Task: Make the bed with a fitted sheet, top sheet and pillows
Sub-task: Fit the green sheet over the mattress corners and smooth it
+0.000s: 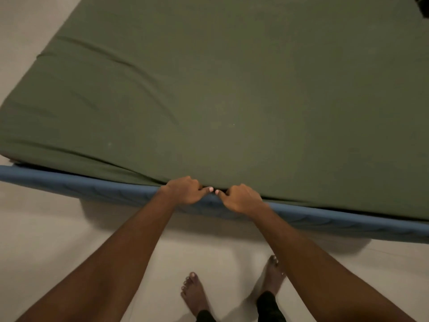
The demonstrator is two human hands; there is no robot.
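Green fitted sheet (220, 89) covers the bed (92, 187); at 6 o'clock left hand (184, 190) and right hand (242, 198) grip its edge. I judge top sheet and pillows remain.

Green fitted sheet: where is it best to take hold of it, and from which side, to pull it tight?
Grip the near hem, where the green fitted sheet meets the blue bed base. Come from the side where the person stands, fingers curled under the edge, as the left hand and right hand do. The flat middle offers nothing to pinch.
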